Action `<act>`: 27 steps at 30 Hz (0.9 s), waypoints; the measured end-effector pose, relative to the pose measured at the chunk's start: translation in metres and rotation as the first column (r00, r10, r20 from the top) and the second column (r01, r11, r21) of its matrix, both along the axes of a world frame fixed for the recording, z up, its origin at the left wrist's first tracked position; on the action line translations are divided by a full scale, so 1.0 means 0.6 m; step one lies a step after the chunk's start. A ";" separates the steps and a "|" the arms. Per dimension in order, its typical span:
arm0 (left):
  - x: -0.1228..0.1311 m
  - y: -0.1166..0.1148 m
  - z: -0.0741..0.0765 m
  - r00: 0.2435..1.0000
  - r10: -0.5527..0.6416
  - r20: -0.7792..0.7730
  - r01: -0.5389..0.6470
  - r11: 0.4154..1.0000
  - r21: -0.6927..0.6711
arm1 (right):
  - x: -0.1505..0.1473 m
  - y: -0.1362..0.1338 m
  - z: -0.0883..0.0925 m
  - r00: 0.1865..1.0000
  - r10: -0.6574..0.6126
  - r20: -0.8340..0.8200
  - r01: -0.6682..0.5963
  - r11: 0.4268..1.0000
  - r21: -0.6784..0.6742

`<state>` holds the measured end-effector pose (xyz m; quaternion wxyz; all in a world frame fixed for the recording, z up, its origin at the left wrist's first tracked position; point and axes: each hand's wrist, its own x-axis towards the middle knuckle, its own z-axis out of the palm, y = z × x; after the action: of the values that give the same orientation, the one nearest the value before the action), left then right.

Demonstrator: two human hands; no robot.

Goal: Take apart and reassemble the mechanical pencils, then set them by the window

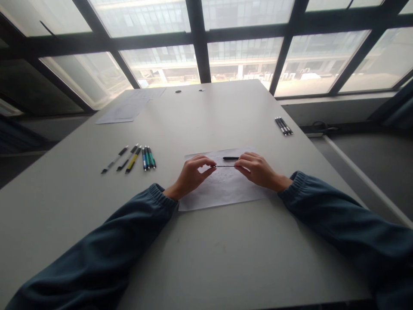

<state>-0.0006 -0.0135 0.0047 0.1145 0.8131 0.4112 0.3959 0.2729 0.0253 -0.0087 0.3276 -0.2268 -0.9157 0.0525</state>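
Note:
Between my two hands runs a thin dark rod [225, 166], level above a white paper sheet [222, 193]. My left hand [195, 172] pinches its left end between thumb and fingers. The right end is pinched the same way by my right hand [258, 170]. Whether the rod is a pen refill or something else is too small to tell. Just behind it a black pen part [230, 158] lies on the sheet, its right end next to or hidden by my right fingers. Faint marks show on the paper.
Left of the sheet lie a yellow pen [133, 160], two grey-black pens and several blue and green pens [149, 158]. Several black pens [284, 126] lie near the table's right edge. More papers [122, 107] rest at the far left, before the windows.

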 end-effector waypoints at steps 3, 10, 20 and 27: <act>0.003 -0.001 0.000 1.000 -0.015 0.005 0.015 1.000 -0.008 | 0.000 0.000 0.000 1.000 0.005 0.002 -0.005 1.000 -0.003; 0.006 -0.001 -0.001 0.999 -0.032 0.001 0.032 0.999 0.004 | -0.002 -0.002 0.004 1.000 -0.019 0.017 0.019 0.999 0.031; 0.012 0.001 -0.002 0.997 -0.075 -0.011 0.075 0.995 0.066 | -0.012 -0.007 0.004 0.999 0.023 0.023 -0.024 0.999 0.044; 0.012 0.003 -0.006 0.993 -0.113 -0.037 0.116 0.990 0.076 | -0.014 -0.008 0.004 0.999 0.021 0.026 -0.022 0.998 0.052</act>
<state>0.0065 -0.0117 0.0013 0.0983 0.8456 0.3499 0.3910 0.2643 0.0204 -0.0061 0.3211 -0.2091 -0.9232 0.0291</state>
